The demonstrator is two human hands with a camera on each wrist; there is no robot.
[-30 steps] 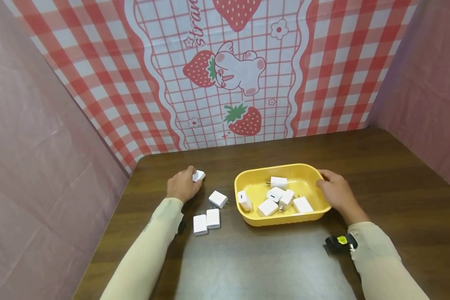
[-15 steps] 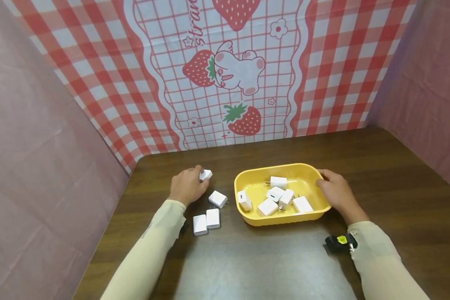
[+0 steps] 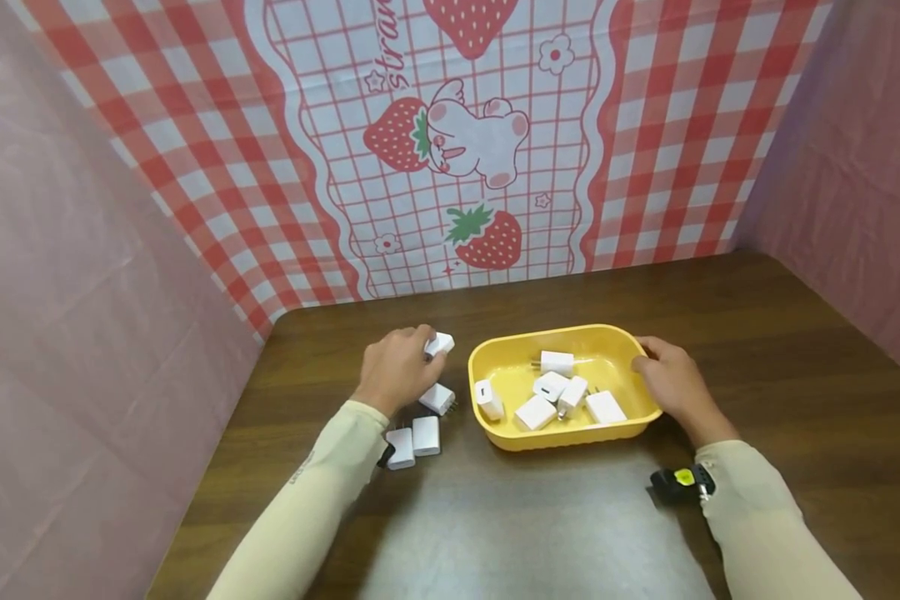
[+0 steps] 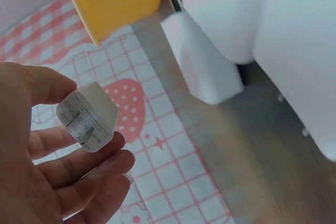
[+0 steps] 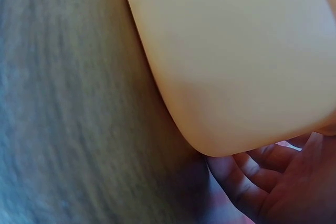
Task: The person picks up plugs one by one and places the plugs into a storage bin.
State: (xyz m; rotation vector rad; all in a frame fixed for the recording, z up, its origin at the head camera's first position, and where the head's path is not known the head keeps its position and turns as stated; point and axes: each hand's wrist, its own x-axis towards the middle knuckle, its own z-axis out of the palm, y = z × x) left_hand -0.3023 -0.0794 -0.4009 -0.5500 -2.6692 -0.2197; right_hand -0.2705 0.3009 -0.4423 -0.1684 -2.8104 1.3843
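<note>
My left hand (image 3: 399,367) pinches a white charger plug (image 3: 440,344) between thumb and fingers, left of the yellow tub. Its printed face and metal prongs show on the charger plug (image 4: 86,119) in the left wrist view. Three more white chargers lie near that hand: one (image 3: 438,398) just below it, and two (image 3: 426,436) side by side closer to me. Several white chargers (image 3: 536,413) lie inside the yellow tub (image 3: 547,443). With the thumb over the rim, my right hand (image 3: 677,385) grips the tub's right end. In the right wrist view the fingers (image 5: 262,174) curl beneath the tub's wall.
The brown wooden table (image 3: 540,525) carries everything. A red-and-white checked cloth with strawberries (image 3: 487,237) hangs behind its far edge. Pink cloth (image 3: 82,333) closes off the left side, and more pink cloth (image 3: 855,192) the right.
My left hand has moved right toward the tub with the charger plug in its fingers. The right hand and the tub have stayed in place.
</note>
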